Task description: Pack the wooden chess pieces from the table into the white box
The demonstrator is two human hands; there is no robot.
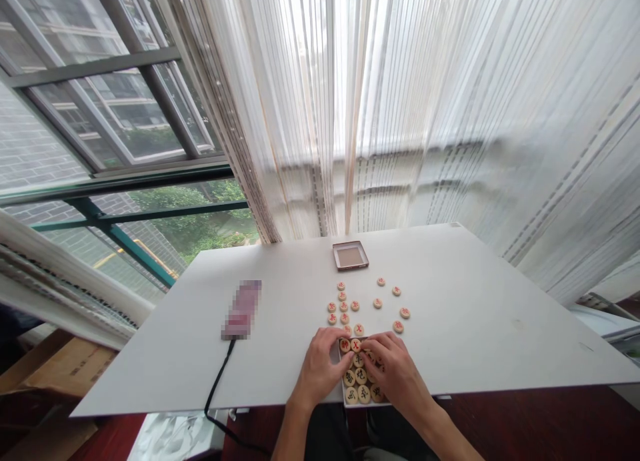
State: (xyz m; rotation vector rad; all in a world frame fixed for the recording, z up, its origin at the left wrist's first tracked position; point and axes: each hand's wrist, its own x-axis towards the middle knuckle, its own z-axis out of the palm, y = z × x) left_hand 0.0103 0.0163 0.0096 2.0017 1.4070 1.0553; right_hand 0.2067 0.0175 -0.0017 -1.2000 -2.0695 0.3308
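Note:
A shallow box (pixel 344 401) stands at the table's near edge. Round wooden xiangqi pieces (pixel 364 394) with black characters lie in it in rows. At its far end are two red-marked pieces, one of them a red xiangqi piece (pixel 345 345). My left hand (pixel 320 364) curls over the box's left side, thumb and fingers closed around that piece. From the right, my right hand (pixel 395 367) reaches over the box, its bent fingers closed at the pieces beside the second red one. This hand hides part of the right-hand rows.
Several loose red-marked pieces (pixel 343 306) lie beyond the box, with more (pixel 398 327) to the right. Farther back sits a box lid (pixel 350 255). A blurred-out phone-like device (pixel 242 309) with a black cable (pixel 219 381) lies left on the white table (pixel 280 281).

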